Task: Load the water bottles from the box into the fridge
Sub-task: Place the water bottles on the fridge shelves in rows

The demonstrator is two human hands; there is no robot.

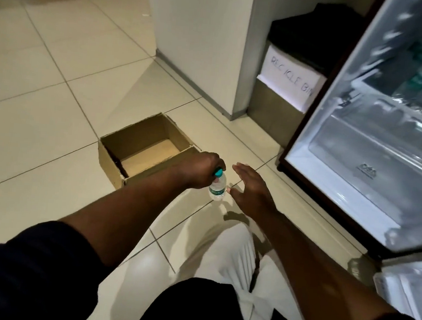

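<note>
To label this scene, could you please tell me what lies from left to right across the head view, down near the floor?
box → left hand, gripping the cap end of the bottle → right hand, open → fridge, its door open.

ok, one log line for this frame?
left hand: grips water bottle at its top, beside box | right hand: open, near bottle | box: no bottles visible | fridge: door open
</note>
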